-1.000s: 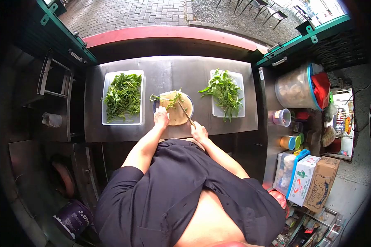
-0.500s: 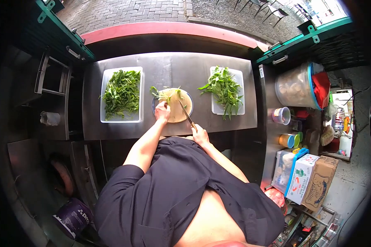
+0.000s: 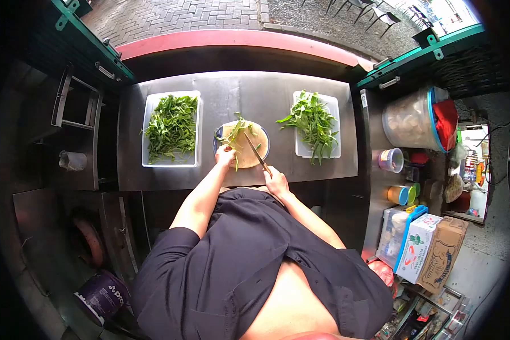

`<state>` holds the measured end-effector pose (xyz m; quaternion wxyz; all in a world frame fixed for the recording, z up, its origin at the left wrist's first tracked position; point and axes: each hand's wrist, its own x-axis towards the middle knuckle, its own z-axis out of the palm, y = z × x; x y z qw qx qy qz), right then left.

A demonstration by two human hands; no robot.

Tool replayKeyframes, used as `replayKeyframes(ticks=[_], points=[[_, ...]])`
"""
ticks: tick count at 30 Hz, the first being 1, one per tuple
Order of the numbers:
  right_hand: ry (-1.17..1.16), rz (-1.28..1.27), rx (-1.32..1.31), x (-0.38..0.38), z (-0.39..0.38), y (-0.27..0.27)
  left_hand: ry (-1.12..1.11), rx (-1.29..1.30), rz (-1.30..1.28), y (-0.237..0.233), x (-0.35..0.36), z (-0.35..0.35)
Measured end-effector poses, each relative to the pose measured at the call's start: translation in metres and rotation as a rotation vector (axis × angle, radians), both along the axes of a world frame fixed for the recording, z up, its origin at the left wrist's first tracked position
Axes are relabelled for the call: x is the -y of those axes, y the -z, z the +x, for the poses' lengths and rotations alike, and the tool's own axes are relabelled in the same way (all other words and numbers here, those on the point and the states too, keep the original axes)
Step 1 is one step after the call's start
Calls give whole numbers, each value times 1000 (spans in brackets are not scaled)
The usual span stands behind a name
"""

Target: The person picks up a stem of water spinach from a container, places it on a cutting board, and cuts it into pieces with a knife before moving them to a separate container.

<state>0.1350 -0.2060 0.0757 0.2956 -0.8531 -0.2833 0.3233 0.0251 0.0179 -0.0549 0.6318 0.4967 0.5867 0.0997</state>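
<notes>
A round wooden cutting board (image 3: 249, 158) lies on the metal table in front of me. My left hand (image 3: 226, 156) is closed on leafy green stems (image 3: 236, 133) at the board's left side. In my right hand (image 3: 276, 181) is the handle of a knife (image 3: 257, 152), its blade slanting up and left over the board. A small green piece lies near the blade. A white tray (image 3: 199, 130) heaped with green leaves (image 3: 173, 127) stands to the left. To the right, another white tray (image 3: 336, 144) carries longer leafy greens (image 3: 311, 120).
The metal table (image 3: 243, 85) ends at a red ledge (image 3: 238, 38). Along the right side stand a large clear tub (image 3: 408, 119), small lidded containers (image 3: 396, 195), a blue-lidded box (image 3: 393, 232) and cardboard boxes (image 3: 439, 252). A purple bucket (image 3: 103, 297) sits low at left.
The stems in my left hand have shifted and now spread up over the board's upper middle. The knife stays in my right hand, nearly in place. The whole view has shifted slightly.
</notes>
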Motion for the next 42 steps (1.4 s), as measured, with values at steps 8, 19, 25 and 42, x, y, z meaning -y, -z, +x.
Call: replayKeyframes(ticks=[8,19,25,42], points=[[-5,-41,-40,3,-5,-3,29,-73,118,32,4,2],[-109,-125,17,-12,-7,-5,142,-274,324,-9,3,-4],[-152,-183,21,-2,-7,-11,164,-294,376,-37,4,1],[-193,-237,31,3,-4,-24,94,-286,499,-33,3,4]])
